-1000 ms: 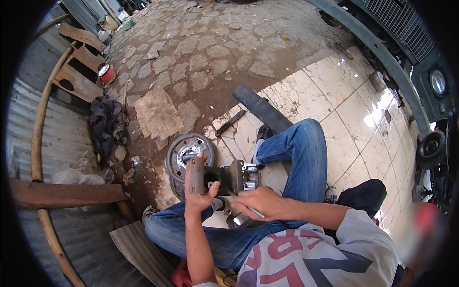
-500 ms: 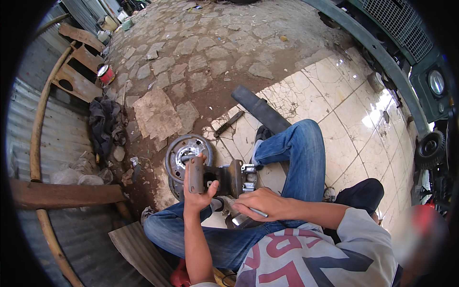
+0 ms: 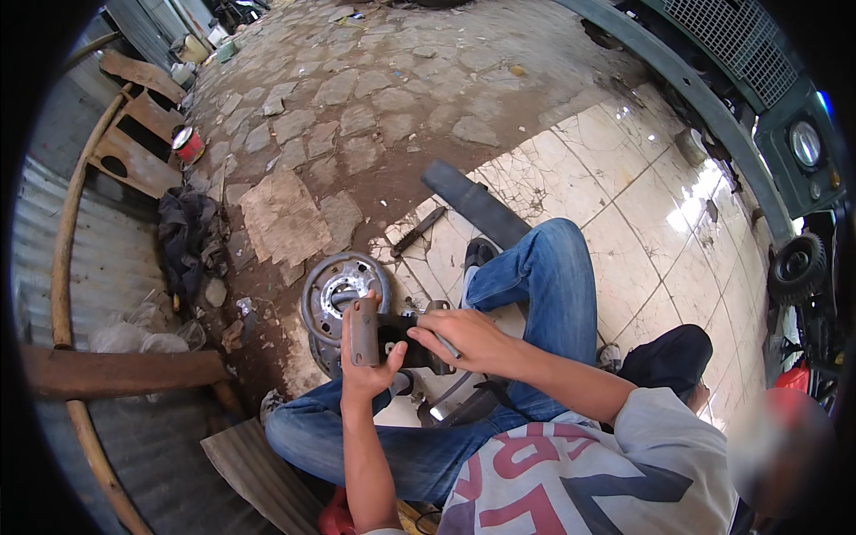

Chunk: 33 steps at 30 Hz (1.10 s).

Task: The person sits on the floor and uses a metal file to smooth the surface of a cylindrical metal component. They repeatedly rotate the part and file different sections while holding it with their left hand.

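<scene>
My left hand (image 3: 367,374) supports a brown-grey metal part with two curved, slotted end plates (image 3: 363,332) joined by a darker middle. Its thumb stands up beside the near plate and its fingers go behind the part. My right hand (image 3: 473,339) is closed round a thin grey rod (image 3: 444,345) and lies over the part's right end, so that end plate is mostly covered. What the rod's far tip touches is hidden. Just beyond my left hand, a round steel disc with holes (image 3: 314,294) rests on another round piece on the ground.
A wire brush (image 3: 417,234) and a dark flat strip (image 3: 477,203) lie ahead on cracked tiles. A wooden beam (image 3: 125,368) juts in at left. The vehicle's bumper (image 3: 691,98) curves along the right. Another person's dark-clothed knee (image 3: 669,361) is close on my right.
My right hand has moved forward and up with the rod, from below the metal part onto its right end. The left hand keeps its hold. A silver block behind the part is now covered.
</scene>
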### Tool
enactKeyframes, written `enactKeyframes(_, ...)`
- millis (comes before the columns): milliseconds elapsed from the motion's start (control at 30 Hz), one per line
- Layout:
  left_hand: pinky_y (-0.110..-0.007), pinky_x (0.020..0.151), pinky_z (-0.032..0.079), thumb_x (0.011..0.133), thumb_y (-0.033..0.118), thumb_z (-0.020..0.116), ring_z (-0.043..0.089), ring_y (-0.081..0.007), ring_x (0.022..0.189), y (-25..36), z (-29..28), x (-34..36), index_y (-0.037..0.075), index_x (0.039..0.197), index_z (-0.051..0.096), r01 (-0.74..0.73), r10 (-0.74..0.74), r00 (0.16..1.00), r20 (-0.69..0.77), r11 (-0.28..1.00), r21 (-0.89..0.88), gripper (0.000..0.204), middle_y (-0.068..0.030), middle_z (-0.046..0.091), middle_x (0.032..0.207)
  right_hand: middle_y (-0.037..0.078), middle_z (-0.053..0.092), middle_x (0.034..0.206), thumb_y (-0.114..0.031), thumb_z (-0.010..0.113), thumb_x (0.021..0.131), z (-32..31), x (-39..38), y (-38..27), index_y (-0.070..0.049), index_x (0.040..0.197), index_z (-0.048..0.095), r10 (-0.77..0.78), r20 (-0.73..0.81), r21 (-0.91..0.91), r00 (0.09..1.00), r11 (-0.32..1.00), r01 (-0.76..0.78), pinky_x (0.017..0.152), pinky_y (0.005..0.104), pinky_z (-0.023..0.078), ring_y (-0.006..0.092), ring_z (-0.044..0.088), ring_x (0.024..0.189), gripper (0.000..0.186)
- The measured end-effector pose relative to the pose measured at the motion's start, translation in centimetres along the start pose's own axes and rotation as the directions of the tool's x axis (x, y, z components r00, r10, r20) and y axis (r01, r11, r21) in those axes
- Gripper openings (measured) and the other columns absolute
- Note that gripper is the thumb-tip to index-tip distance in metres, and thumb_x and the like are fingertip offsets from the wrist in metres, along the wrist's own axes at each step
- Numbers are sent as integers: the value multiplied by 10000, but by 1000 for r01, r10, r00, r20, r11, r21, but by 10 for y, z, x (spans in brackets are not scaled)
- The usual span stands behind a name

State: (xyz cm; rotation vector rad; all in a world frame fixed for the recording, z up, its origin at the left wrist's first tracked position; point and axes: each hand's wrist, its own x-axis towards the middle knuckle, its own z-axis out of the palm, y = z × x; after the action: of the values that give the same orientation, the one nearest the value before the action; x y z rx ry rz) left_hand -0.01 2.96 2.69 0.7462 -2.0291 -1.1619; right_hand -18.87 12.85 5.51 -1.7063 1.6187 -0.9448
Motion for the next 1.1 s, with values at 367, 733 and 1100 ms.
enactKeyframes(367,-410,980,461,730,249,791,574,-340,1129,-1,8,1,-31,1393,503,-41,40,999,28,997,57,775,-190,553,1272,136,586,785,-171,658,903,7,-19,-14,-71,913,623,63,102,-221,993,975,-39,603,476,510,371,645,684,106)
enactKeyframes(733,-401,940,476,719,162,780,576,-349,1092,-1,15,2,-37,1340,528,-63,65,997,-44,997,40,699,-186,546,1248,160,587,788,-273,584,990,13,-22,-12,-42,892,616,12,108,-353,994,935,27,544,432,517,338,662,645,253)
enactKeyframes(1100,-396,964,460,722,140,796,568,-354,1101,-6,10,3,-28,1376,511,-46,58,992,-114,993,105,733,-196,542,1231,100,555,756,-260,596,989,4,-34,-18,-85,915,638,-117,94,-185,989,974,133,542,435,485,307,636,650,194)
